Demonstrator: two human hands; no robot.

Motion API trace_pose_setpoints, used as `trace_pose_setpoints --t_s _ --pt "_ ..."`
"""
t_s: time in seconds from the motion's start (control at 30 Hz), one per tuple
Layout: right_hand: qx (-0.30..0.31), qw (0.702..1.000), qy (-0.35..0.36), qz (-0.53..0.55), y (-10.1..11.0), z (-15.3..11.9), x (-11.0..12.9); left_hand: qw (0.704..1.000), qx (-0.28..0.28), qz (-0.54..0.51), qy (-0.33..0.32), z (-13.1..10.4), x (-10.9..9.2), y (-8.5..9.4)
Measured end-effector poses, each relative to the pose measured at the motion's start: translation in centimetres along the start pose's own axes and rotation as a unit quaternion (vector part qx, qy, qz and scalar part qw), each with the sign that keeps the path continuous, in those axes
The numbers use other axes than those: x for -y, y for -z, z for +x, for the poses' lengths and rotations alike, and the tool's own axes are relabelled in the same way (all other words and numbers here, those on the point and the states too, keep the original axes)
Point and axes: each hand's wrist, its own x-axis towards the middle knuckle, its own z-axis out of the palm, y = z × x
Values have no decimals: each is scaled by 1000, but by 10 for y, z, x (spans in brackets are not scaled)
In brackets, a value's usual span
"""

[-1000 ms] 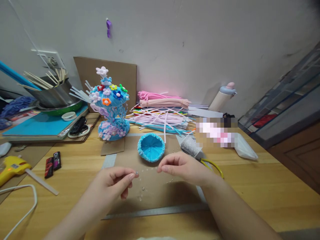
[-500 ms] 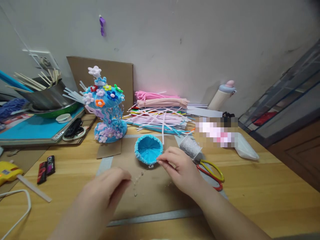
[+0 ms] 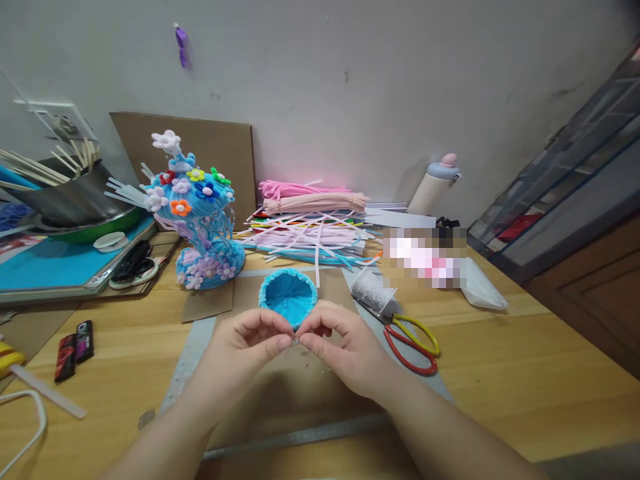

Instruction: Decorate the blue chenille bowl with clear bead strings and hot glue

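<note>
My left hand and my right hand meet at the fingertips just in front of a blue fuzzy bowl. Both are closed in a pinch, thumb against fingers, on a string of clear beads, of which only a tiny glint shows between the thumbs. The rest of the string is hidden. The bowl lies tilted with its hollow side facing me and a ruffled rim around it. Behind my right hand, a spool of clear beads lies on its side, touching red-and-yellow-handled scissors.
A blue flower-covered ornament stands at back left on cardboard. Bundles of pipe cleaners lie by the wall. A bottle stands at back right. At left are a metal pot of sticks and a yellow glue gun.
My left hand has moved up and right to meet my right hand. The beads that hung between them are now mostly hidden at the fingertips. The view has shifted slightly right.
</note>
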Motion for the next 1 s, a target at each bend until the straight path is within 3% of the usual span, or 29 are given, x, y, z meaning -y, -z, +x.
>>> trace_pose_setpoints --t_s 0.17,0.27,0.5,0.77,1.0 --pt "-52 995 -56 57 -16 -4 -7 997 -13 -77 24 2 16 -2" --pt "-54 987 -91 117 -24 -4 -11 995 -32 -93 27 2 20 -6" --pt "-45 934 -197 293 -25 0 -11 996 -24 -83 28 -2 19 -11" --pt "-42 910 -213 353 -27 1 -15 995 -16 -90 27 -4 20 -11" --pt "-56 900 -225 370 -25 2 -20 988 -3 -156 10 0 26 -14"
